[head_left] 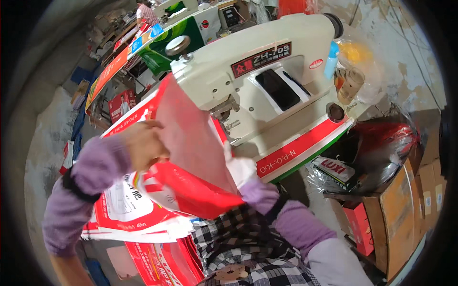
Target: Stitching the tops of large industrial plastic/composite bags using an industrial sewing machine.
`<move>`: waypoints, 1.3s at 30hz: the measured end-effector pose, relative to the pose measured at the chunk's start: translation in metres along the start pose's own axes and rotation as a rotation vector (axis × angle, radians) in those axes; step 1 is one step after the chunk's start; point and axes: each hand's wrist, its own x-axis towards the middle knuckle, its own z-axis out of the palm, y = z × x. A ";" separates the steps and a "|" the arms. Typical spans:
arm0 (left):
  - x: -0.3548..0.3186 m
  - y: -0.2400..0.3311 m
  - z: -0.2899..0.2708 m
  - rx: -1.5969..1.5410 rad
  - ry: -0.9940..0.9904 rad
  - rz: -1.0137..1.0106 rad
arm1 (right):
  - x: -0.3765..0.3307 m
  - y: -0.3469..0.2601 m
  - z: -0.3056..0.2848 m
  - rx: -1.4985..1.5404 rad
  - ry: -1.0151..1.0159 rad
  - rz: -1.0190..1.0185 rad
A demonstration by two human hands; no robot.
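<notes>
A red and white woven sack (191, 143) is folded up in front of a cream industrial sewing machine (257, 81). My left hand (143, 143), bare with a purple sleeve, grips the sack's upper left edge. My right hand (240, 168), in a white glove, holds the sack's right edge close to the machine's needle area (228, 117). The sack's lower part hangs toward my lap, over a checked apron (238, 243).
More printed red and white sacks (129, 209) lie stacked at my lower left. A blue bottle (331, 59) and a cup (351, 85) stand on the machine's right. Cardboard boxes (405, 209) and a bagged red bundle (381, 148) sit to the right. Another person (145, 12) works far back.
</notes>
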 end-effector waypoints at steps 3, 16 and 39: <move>0.003 0.020 -0.020 -0.150 0.187 -0.050 | 0.051 0.010 0.017 -0.050 -0.045 0.112; -0.125 -0.201 0.001 -0.239 1.066 -0.293 | 0.037 0.006 0.007 0.409 0.144 -0.054; -0.150 0.080 0.078 0.173 0.440 -0.643 | -0.142 -0.011 -0.075 1.351 -0.508 -0.222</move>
